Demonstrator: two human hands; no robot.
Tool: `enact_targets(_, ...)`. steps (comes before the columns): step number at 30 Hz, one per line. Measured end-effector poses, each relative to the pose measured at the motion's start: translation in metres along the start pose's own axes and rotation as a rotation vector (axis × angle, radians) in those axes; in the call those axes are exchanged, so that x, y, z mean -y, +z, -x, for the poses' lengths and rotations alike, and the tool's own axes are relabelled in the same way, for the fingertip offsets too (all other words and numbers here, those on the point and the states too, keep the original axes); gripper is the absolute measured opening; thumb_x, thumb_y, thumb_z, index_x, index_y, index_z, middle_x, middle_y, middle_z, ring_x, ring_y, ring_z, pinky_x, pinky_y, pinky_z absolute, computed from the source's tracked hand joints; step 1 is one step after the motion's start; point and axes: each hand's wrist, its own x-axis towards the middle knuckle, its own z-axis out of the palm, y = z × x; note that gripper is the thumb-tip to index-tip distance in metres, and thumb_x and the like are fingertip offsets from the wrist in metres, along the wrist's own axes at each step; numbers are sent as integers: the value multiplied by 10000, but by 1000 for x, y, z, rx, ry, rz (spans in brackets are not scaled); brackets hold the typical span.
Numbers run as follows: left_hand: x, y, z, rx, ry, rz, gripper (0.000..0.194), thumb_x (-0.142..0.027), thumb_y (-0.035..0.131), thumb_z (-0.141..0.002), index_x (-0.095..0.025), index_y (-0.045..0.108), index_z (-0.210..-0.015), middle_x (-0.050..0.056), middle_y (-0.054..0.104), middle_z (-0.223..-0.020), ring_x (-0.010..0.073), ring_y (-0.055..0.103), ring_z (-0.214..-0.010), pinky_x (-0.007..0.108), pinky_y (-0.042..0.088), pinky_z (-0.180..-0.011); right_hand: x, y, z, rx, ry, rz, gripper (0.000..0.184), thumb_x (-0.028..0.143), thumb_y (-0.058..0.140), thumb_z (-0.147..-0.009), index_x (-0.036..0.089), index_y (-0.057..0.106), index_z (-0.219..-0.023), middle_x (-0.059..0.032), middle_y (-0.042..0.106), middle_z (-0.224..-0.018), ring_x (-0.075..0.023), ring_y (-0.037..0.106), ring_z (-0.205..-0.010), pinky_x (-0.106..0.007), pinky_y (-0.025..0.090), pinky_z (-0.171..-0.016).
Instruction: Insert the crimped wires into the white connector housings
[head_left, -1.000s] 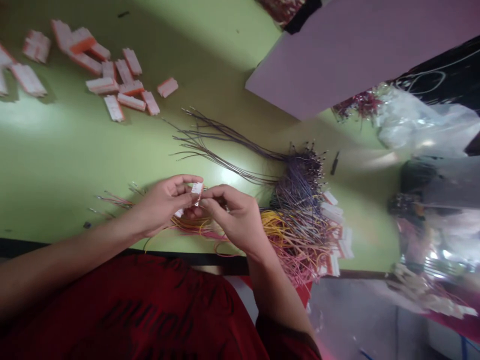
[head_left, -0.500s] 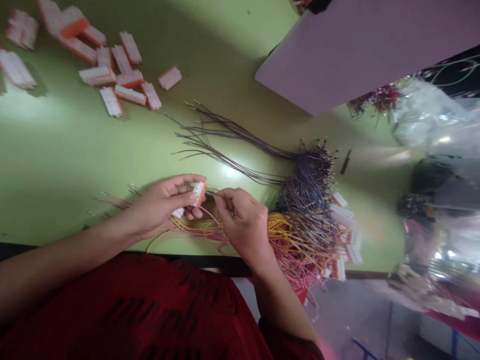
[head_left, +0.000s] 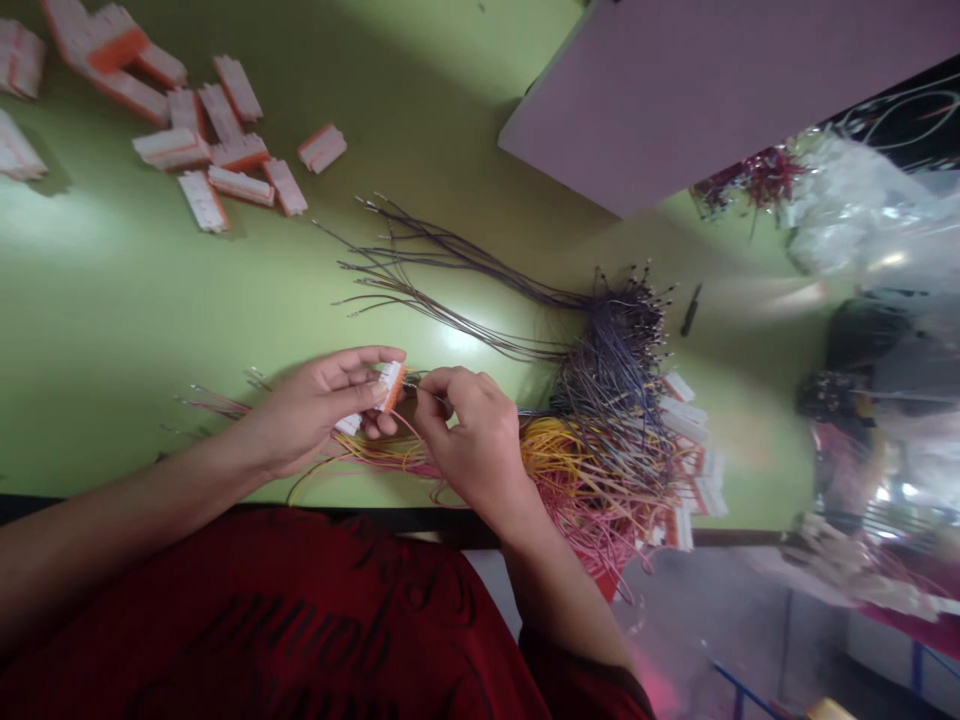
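Observation:
My left hand [head_left: 315,410] is closed on a white and orange connector [head_left: 392,386], held between thumb and fingers. A second white piece [head_left: 349,424] shows below the palm, partly covered. Thin wires run out of the connector's orange side, a pink one [head_left: 406,424] among them. Just to its right, my right hand [head_left: 472,430] pinches a dark wire [head_left: 414,384] close to the connector; how far the tip reaches is too small to make out. Yellow wires [head_left: 390,456] and pink wires lie on the table beneath both hands.
Loose connectors [head_left: 240,187] are scattered at the upper left. Dark wires [head_left: 480,325] fan out from a large wire bundle [head_left: 600,400] at the right. A pale purple box [head_left: 675,100], a small black tool [head_left: 691,310] and clear plastic bags [head_left: 862,220] stand or lie beyond.
My right hand drew back from the connector, then came near it again with the wire. The connector has turned to show its orange side. The view has shifted slightly.

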Motion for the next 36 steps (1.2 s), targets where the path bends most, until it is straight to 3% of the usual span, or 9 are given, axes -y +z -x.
enact_targets(3,0,0,1,2,7,-28,388,-232,813,-733,-170,684,-1094,12,733,-802,142,686,-605,250,534,-565,3,-1,-1,22,92,-90,163,143,526,-856,194,649,-762,-40,712,-708,-149,612,-659,-279,466,-668)
enact_targets(8,0,2,2,-3,60,-169,413,-304,785,-755,-171,678,-1131,34,739,-876,155,695,-636,281,552,-606,6,-3,-7,149,385,-356,130,216,567,-834,198,646,-733,14,671,-644,-107,573,-570,-229,442,-569)
enact_targets(13,1,2,3,-26,85,-275,439,-337,779,-752,-161,676,-1141,56,755,-923,168,705,-659,304,578,-641,7,4,-8,168,436,-487,147,240,561,-849,185,644,-741,16,669,-651,-93,557,-565,-219,435,-562)
enact_targets(20,-1,4,4,-18,132,-231,459,-336,782,-747,-147,651,-1145,46,745,-858,171,706,-642,297,573,-616,7,4,-6,170,562,-673,115,284,574,-828,194,592,-759,30,623,-627,-100,555,-561,-231,449,-555)
enact_targets(27,-1,8,4,-19,110,-283,432,-334,794,-721,-161,666,-1095,40,747,-869,167,696,-650,319,581,-654,10,7,-4,169,537,-565,126,270,568,-822,186,614,-739,19,660,-637,-106,581,-574,-230,449,-562)
enact_targets(31,-2,5,4,-54,118,-236,450,-342,795,-722,-158,641,-1103,38,737,-855,171,701,-646,309,558,-627,4,-7,-10,248,470,-482,177,288,569,-860,186,659,-746,7,689,-655,-116,602,-589,-241,455,-578)
enact_targets(33,-2,4,3,-66,120,-214,448,-347,797,-726,-167,630,-1100,25,728,-834,175,706,-645,297,539,-604,-12,-20,-27,169,392,-307,219,302,558,-891,194,681,-745,-3,690,-663,-129,599,-610,-264,455,-612)
enact_targets(36,-3,4,3,-48,115,-192,442,-352,806,-722,-170,624,-1081,3,706,-771,178,704,-631,302,537,-602,-49,-32,-66,-102,309,129,205,241,525,-903,198,707,-820,-58,711,-788,-189,616,-745,-335,460,-724)
